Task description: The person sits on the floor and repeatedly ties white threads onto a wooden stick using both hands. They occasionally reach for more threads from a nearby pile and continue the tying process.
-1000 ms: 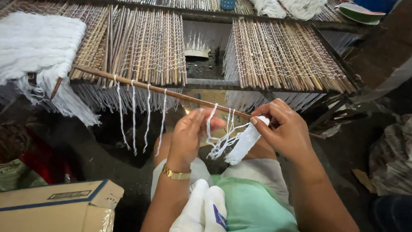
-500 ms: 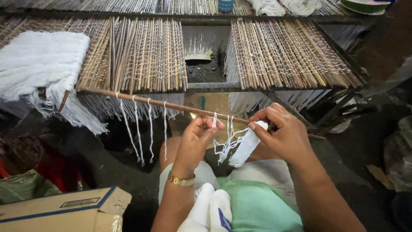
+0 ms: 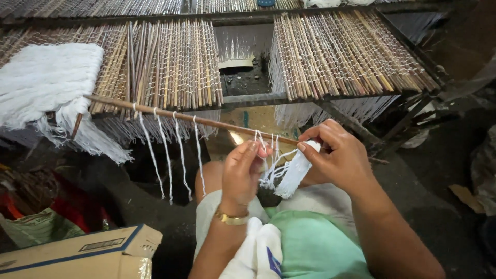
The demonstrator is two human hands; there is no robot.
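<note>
I see a thin brown stick (image 3: 206, 120) slanting down from the white fringe pile (image 3: 46, 82) toward me, four white strings (image 3: 168, 150) hanging knotted along it. At its lower end, more white strings (image 3: 268, 155) are looped, and a white thread bundle (image 3: 294, 173) dangles just below that end.

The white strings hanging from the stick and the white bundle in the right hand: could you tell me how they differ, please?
The hanging strings dangle singly, spaced apart along the stick; the bundle is packed thick. The hanging strings are untouched, while the bundle is gripped by the right hand, with the left hand pinching threads beside it. Both are white.
</note>
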